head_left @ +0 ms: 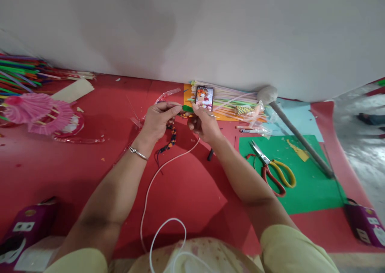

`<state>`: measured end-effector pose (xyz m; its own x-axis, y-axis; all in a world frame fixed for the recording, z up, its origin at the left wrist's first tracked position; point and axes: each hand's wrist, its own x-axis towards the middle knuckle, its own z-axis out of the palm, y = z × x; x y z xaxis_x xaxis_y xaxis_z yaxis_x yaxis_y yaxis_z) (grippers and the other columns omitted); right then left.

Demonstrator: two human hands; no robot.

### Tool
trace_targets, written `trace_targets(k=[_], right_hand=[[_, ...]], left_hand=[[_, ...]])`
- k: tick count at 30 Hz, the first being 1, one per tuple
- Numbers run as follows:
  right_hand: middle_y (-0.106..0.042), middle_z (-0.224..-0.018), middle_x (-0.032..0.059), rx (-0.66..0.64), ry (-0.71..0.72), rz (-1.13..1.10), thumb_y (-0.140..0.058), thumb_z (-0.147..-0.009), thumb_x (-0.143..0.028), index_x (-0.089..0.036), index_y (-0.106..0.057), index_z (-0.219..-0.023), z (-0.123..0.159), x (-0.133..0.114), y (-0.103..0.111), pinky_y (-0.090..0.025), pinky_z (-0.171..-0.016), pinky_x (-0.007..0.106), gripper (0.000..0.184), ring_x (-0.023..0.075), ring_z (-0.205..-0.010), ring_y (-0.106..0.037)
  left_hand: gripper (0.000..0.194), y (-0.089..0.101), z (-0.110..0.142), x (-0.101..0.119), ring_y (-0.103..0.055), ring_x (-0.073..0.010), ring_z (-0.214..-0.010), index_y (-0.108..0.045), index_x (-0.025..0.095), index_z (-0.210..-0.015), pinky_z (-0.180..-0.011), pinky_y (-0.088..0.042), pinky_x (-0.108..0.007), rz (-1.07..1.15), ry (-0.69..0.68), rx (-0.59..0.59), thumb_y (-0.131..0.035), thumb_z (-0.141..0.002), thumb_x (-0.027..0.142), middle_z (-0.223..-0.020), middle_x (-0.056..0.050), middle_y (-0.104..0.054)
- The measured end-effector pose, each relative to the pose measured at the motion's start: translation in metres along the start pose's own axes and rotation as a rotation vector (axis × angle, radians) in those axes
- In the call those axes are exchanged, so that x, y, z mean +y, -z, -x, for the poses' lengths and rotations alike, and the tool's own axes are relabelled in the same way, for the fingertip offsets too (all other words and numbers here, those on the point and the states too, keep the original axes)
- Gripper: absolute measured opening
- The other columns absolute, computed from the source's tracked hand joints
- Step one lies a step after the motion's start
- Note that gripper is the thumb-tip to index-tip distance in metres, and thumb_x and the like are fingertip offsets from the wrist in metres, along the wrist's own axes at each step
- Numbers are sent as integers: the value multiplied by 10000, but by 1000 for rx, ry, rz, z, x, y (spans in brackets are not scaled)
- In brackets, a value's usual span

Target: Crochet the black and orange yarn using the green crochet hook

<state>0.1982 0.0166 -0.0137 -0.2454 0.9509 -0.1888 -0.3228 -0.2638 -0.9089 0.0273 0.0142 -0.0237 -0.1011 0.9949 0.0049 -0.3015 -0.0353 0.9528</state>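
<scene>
Left hand point(159, 120) and right hand point(207, 122) pinch opposite ends of the green strip point(188, 109); the white cable point(147, 193) at its 7 o'clock, if snagged, could jerk the strip loose.

Green piece point(188, 108) in left grip point(157, 120) and right grip point(207, 124), phone point(207, 96) beyond

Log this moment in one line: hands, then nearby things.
left hand: holds green piece; right hand: holds green piece; phone: beyond hands; scissors: on green sheet
</scene>
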Motion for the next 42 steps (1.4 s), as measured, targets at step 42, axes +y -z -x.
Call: trace_targets(k=[42], right_hand=[[-766, -1028, 83, -114, 491, 959, -713, -868, -233, -173, -756, -1033, -19, -14, 50, -564, -869, 392, 181, 206, -888, -675]], left_hand=[[281, -3, -3, -3, -578, -73, -521, -808, 207, -723, -488, -461, -215, 3, -88, 94, -965, -609, 410, -699, -9, -723]])
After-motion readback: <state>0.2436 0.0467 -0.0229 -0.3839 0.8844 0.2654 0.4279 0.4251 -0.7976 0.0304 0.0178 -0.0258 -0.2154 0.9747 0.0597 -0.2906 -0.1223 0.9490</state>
